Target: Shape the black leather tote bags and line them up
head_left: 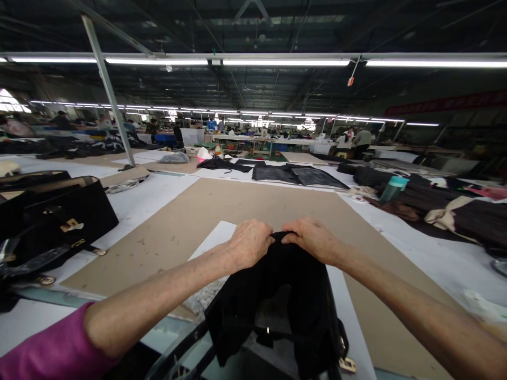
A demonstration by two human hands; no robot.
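Note:
Directly before me a black handbag (312, 295) stands at the table's near edge, its mouth facing me. My left hand (253, 241) pinches the far top edge of the bag from the left. From the right, my right hand (311, 238) grips the same edge, a small gap from the left hand. Dark lining and a small metal snap show inside. A gold-coloured buckle hangs at the bag's lower right. Black straps lie at its lower left. Under the bag is a white sheet (223, 230) on brown board (253, 203).
More black handbags (75, 211) with gold clasps stand at the left. Flat black pieces (297, 175) lie across the far side. At the right are dark cloth (451, 214) and a teal-lidded bottle (394, 189). A slanting post (109, 89) rises at the left; people work far behind.

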